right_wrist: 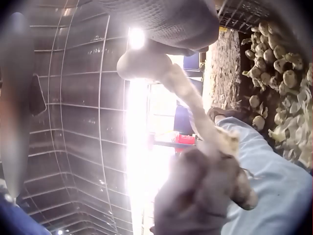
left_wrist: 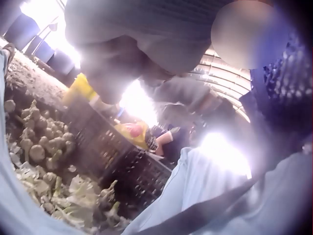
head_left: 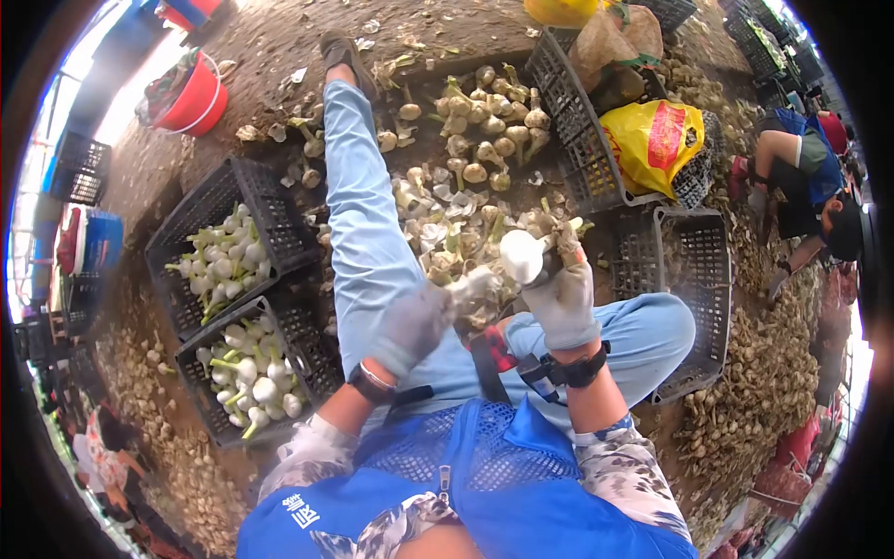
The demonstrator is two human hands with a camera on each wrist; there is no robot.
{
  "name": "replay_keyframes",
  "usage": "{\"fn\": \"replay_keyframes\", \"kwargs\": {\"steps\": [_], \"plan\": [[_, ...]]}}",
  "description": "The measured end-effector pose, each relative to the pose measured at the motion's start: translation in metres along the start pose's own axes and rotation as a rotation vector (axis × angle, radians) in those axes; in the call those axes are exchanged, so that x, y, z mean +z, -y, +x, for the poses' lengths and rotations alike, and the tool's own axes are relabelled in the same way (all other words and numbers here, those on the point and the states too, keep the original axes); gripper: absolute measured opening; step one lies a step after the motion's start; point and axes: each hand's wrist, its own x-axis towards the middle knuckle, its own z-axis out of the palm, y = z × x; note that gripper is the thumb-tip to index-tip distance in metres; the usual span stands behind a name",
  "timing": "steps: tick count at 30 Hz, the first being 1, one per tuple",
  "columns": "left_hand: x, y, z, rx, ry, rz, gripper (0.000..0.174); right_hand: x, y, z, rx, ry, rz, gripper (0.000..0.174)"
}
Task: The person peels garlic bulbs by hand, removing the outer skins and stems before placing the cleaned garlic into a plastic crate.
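Note:
My gloved right hand (head_left: 563,303) grips a white garlic bulb (head_left: 521,256) above my lap, its cut stem (head_left: 579,226) sticking out past the fingers. In the right wrist view, a pale strip of garlic skin (right_wrist: 188,98) stretches from the bulb (right_wrist: 144,63) down to the other gloved hand. Blurred in the head view, my gloved left hand (head_left: 414,326) is curled, with the pale skin (head_left: 475,291) at its fingers. Between my legs lie loose peelings (head_left: 456,238) and a heap of unpeeled garlic (head_left: 489,116).
Two black crates (head_left: 228,168) of cleaned garlic stand on my left. To the right are more black crates (head_left: 694,279), one holding a yellow bag (head_left: 652,144). A red bucket (head_left: 191,98) stands at the far left. Another person (head_left: 810,177) crouches at the far right.

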Motion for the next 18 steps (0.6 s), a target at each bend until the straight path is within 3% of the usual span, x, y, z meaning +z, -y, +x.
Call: {"fn": "replay_keyframes", "kwargs": {"steps": [1,3,4,6,7,9,10,11,13,15,18], "plan": [[0.001,0.007,0.002,-0.055,-0.011,0.036,0.017,-0.021,-0.003,0.016,0.003,-0.003,0.044,0.035],[-0.008,0.017,0.01,-0.136,0.039,0.12,0.018,-0.049,0.006,0.024,0.242,0.144,0.291,0.034],[-0.012,0.015,0.016,-0.08,-0.067,0.12,0.024,-0.053,0.008,0.026,0.363,0.218,0.416,0.033],[-0.024,0.006,0.027,0.031,-0.268,0.118,0.039,-0.05,0.006,0.024,0.299,0.127,0.33,0.031],[-0.028,0.002,0.032,0.049,-0.23,0.021,0.058,-0.035,-0.001,0.017,0.231,0.06,0.243,0.031],[-0.019,-0.017,0.032,-0.237,-0.114,-0.899,0.063,-0.031,-0.021,0.018,0.095,-0.057,0.084,0.032],[-0.016,-0.025,0.034,-0.388,-0.042,-1.352,0.065,-0.024,-0.021,0.012,0.207,0.09,0.131,0.033],[-0.019,-0.029,0.038,-0.323,-0.069,-1.217,0.066,-0.034,-0.031,0.017,0.042,0.201,-0.276,0.034],[-0.025,-0.039,0.047,-0.095,-0.177,-0.809,0.065,-0.035,-0.041,0.017,-0.142,0.362,-0.726,0.036],[-0.024,-0.05,0.056,0.081,-0.36,-0.519,0.054,-0.032,-0.041,0.009,-0.175,0.468,-0.812,0.038],[-0.017,-0.04,0.061,0.197,-0.417,-0.428,0.045,-0.028,-0.042,0.009,0.026,0.417,-0.492,0.043]]}}
